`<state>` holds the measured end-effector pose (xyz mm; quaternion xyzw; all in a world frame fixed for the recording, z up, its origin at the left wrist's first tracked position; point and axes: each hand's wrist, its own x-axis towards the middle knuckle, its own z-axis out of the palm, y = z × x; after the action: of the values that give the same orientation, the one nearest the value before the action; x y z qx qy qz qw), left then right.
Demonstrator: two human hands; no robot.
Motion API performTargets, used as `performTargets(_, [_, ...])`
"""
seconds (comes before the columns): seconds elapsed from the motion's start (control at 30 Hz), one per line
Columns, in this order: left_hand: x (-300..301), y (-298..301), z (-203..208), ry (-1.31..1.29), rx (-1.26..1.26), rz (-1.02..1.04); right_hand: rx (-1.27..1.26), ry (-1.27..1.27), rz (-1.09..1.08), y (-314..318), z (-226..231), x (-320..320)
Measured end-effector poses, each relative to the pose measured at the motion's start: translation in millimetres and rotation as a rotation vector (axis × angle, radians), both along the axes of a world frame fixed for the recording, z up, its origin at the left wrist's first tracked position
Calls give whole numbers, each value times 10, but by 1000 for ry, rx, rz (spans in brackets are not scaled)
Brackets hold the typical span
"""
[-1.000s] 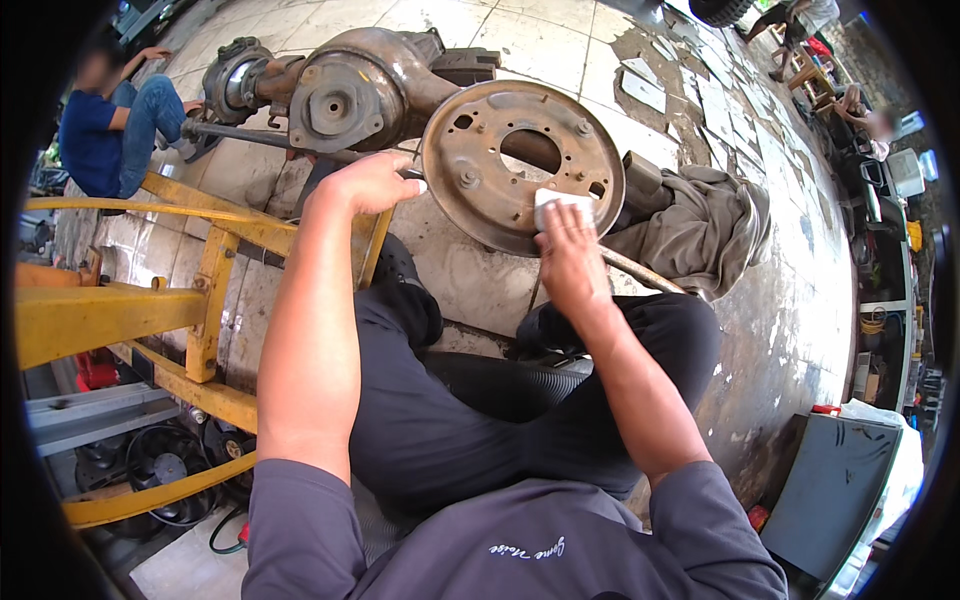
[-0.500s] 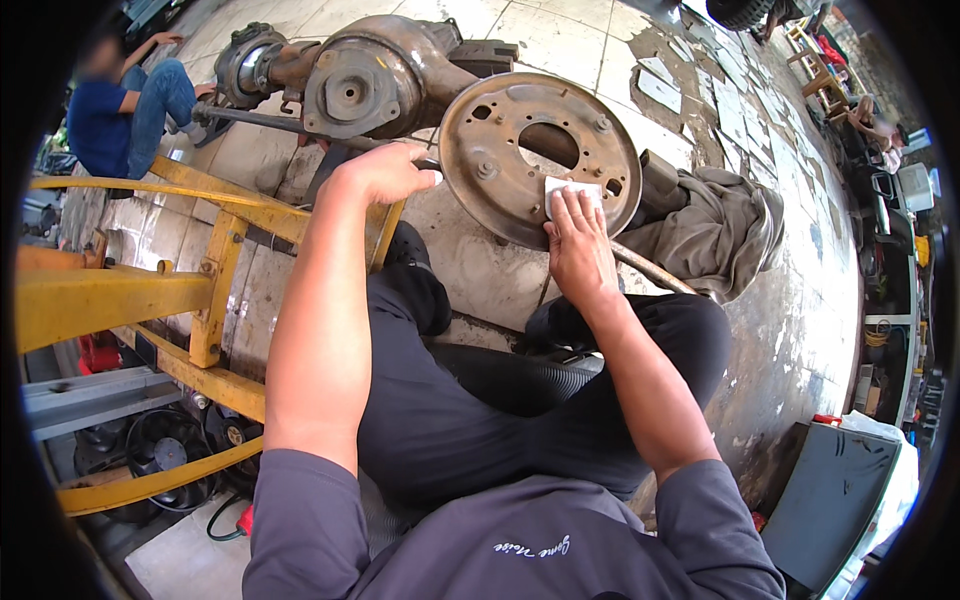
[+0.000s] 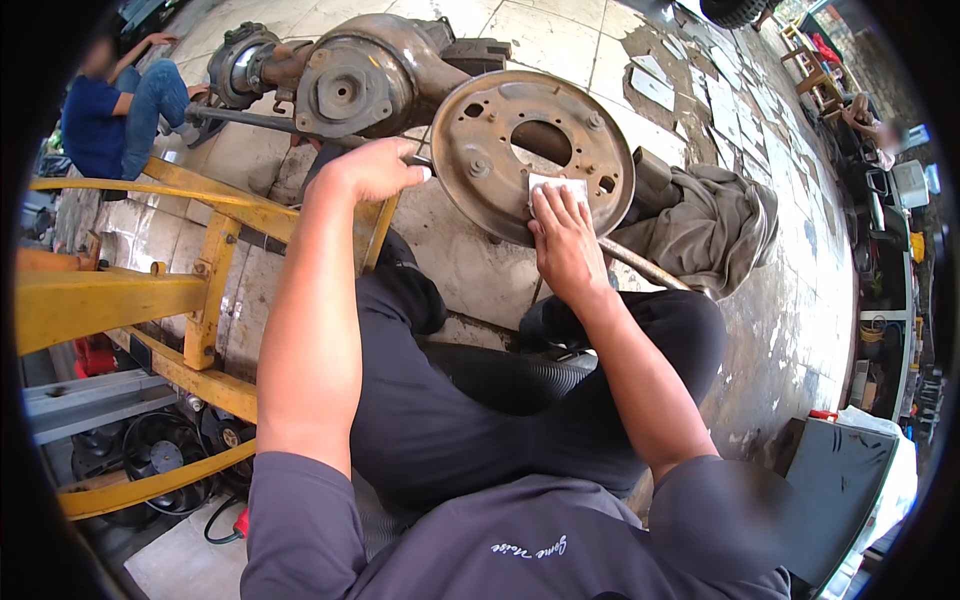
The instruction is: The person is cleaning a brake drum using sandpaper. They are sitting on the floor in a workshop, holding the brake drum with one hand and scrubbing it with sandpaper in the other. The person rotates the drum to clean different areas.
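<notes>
A round rusty brake backing plate (image 3: 465, 195) stands tilted in front of me, at the end of a brown axle housing (image 3: 445, 80). My right hand (image 3: 563, 235) presses a small white pad (image 3: 545, 183) against the lower part of the plate with its fingers laid over it; whether it is cloth or paper I cannot make out. By the plate's left edge, my left hand (image 3: 375, 170) is closed round a long metal rod (image 3: 262, 122), thumb and forefinger on either side of it. Its other fingers are hidden.
A yellow metal frame (image 3: 110, 305) stands close at my left, with fans (image 3: 165, 450) below it. Right of the plate lies a crumpled grey-brown cloth (image 3: 715, 225). A grey box (image 3: 840, 480) is at lower right. Another person (image 3: 110, 115) sits at far left.
My right hand and the white pad have slid a little to the left across the plate. My left hand stays at the rod. The whole view has shifted slightly.
</notes>
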<state>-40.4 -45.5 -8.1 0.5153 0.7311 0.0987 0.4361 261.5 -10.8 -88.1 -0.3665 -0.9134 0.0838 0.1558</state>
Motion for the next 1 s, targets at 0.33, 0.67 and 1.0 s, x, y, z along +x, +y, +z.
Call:
performTargets(0.33, [17, 39, -102, 105, 37, -76, -34, -36, -93, -4, 19, 13])
performTargets(0.67, [10, 39, -68, 70, 50, -85, -47, 20, -7, -57, -17, 86])
performTargets(1.0, [25, 76, -129, 187, 75, -150, -3, -22, -102, 129, -76, 183])
